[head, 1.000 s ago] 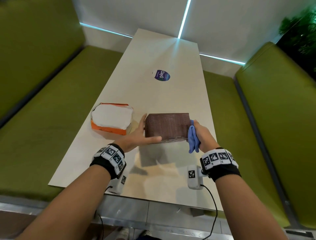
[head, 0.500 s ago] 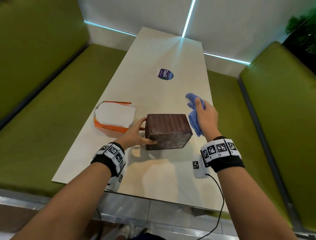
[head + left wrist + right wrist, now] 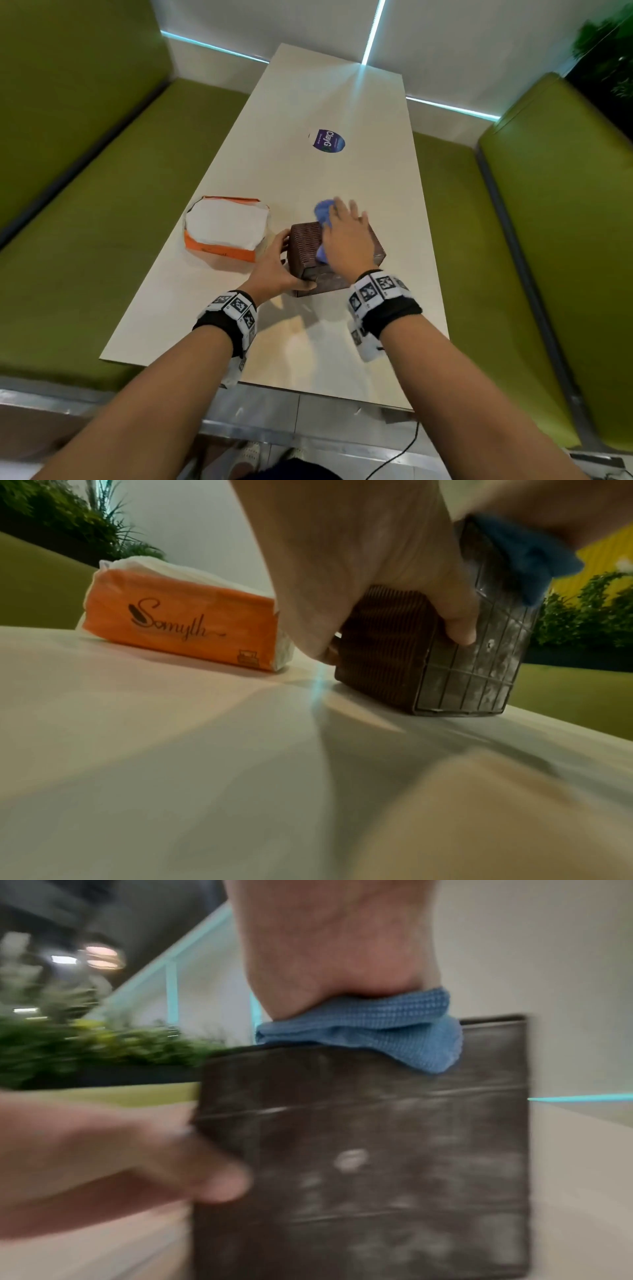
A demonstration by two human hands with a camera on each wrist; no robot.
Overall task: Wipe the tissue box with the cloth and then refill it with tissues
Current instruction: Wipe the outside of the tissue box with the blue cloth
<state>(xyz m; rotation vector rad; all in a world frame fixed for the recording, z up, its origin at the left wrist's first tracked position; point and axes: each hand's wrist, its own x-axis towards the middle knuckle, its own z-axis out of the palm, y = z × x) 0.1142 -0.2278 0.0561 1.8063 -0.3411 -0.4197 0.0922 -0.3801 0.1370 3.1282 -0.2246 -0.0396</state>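
Brown tissue box [image 3: 308, 246] on pale table [image 3: 329, 349], gripped at its left side by left hand [image 3: 274, 270], thumb [image 3: 459, 626] on near face. Blue cloth [image 3: 323, 212] pressed flat on box top under right hand [image 3: 347, 240] (fingers straight). Orange tissue pack [image 3: 226, 228] just left, apart from box.

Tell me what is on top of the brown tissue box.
A blue cloth lies on the tissue box, pressed down by the right hand. The hand and cloth cover most of the top, so any opening there stays hidden.
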